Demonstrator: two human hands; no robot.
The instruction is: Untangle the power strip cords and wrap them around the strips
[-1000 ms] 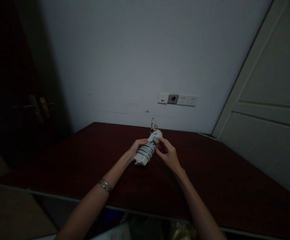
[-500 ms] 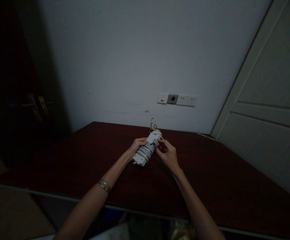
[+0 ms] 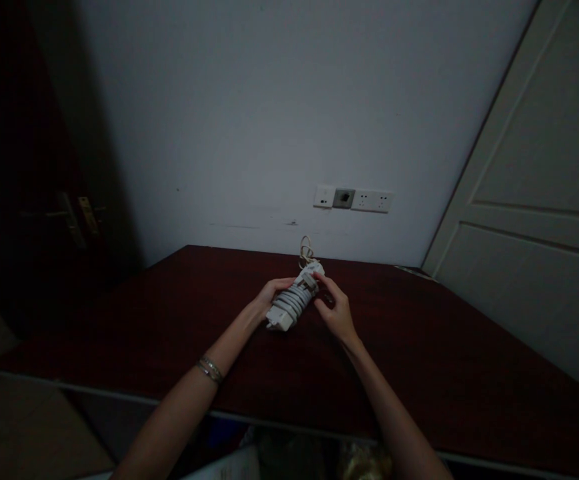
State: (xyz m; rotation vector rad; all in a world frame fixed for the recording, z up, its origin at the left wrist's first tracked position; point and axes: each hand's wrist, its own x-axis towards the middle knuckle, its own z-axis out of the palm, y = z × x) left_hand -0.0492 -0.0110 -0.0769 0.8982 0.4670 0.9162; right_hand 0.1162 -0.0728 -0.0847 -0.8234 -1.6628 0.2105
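Observation:
A white power strip (image 3: 293, 301) with its grey cord wound around it lies over a dark red table (image 3: 169, 320), held between both hands. My left hand (image 3: 268, 295) grips its left side, fingers curled around the wound cord. My right hand (image 3: 334, 308) is at the strip's far end, its fingertips pinching the cord end near the top. A thin loop of cord (image 3: 307, 249) sticks up just beyond the strip. A bracelet sits on my left wrist.
Wall sockets (image 3: 353, 199) are mounted on the white wall behind the table. A pale door (image 3: 534, 220) stands at the right, a dark door with a brass handle (image 3: 76, 217) at the left. Dim items lie below the table's near edge.
My right hand's fingers have shifted up along the strip's far end with the cord end. The strip has turned slightly; my left hand has kept its grip.

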